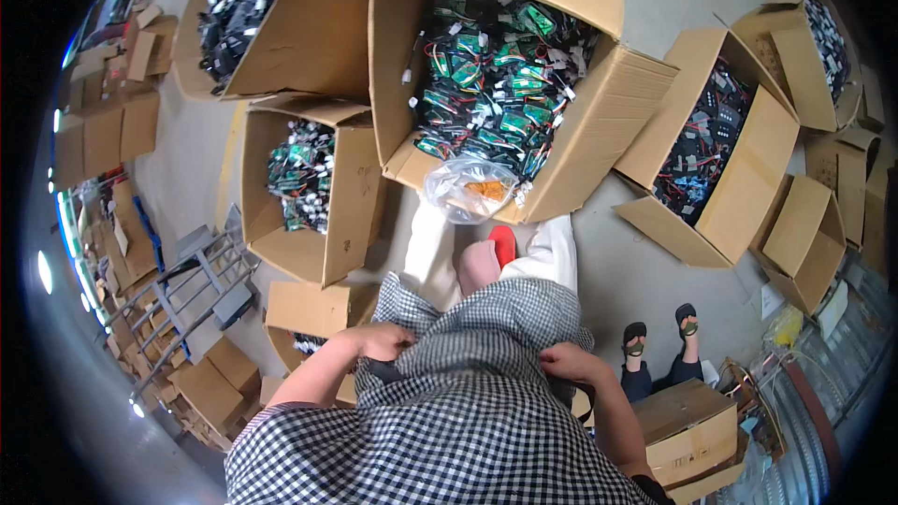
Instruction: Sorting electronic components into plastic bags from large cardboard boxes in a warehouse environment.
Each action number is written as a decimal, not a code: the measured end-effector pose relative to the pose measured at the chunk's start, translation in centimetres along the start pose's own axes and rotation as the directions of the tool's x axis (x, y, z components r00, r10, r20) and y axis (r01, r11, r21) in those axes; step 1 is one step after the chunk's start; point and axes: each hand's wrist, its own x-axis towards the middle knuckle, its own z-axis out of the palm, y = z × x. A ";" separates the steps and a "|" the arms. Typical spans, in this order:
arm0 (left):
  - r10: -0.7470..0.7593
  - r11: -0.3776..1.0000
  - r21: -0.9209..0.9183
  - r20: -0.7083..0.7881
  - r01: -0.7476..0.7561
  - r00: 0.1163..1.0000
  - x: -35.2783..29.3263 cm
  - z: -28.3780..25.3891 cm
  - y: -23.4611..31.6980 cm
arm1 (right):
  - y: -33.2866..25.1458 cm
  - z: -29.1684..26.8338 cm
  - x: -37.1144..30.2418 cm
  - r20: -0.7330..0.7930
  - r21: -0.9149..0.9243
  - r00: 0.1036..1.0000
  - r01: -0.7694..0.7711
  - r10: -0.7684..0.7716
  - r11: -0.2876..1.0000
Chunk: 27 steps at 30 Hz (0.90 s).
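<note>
Where the box [613,122] of boards [519,79] stands open before me, presumably for reach, my left hand [385,341] and right hand [569,362] curl at the apron [477,337]; whether they pinch it, I cannot tell.

The left forearm [316,372] is slanting inward toward the checked apron [440,416], and the left hand [383,341] is resting against the apron's left side, its fingertips hiding from view. The right forearm [622,421] is lying along the apron's right side; the right hand [569,362] is touching its edge, fingers curling inward. The left leg [428,248] and right leg [554,248] are sticking out beyond the apron.
</note>
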 end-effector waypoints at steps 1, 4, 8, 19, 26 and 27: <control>0.100 0.995 0.029 0.024 -0.100 0.995 1.7 -1.2 -0.2 | -0.7 -0.9 0.4 -0.104 -0.091 0.990 0.081 -0.091 0.992; 0.156 0.980 0.102 0.148 -0.172 0.977 8.3 -9.7 0.8 | -5.0 -7.4 6.4 -0.594 -0.112 0.793 0.085 -0.135 0.990; 0.196 0.980 0.093 -0.629 -0.178 0.753 16.0 -20.1 -2.8 | -9.9 -21.8 20.7 -0.862 -0.497 0.177 -0.119 -0.474 0.860; 0.022 0.717 -0.275 -0.910 -0.640 0.415 23.0 -26.9 -12.0 | -11.4 -38.7 34.6 -0.750 -0.436 -0.125 -0.644 -0.649 0.629; 0.364 0.830 0.322 -0.931 -0.455 0.006 18.7 -27.3 -13.2 | -11.3 -36.7 32.4 -0.756 -0.423 0.019 -0.777 -0.654 0.466; 0.352 0.813 0.327 -0.935 -0.482 -0.041 18.6 -26.8 -13.6 | -11.4 -36.2 32.3 -0.753 -0.449 0.067 -0.779 -0.654 0.437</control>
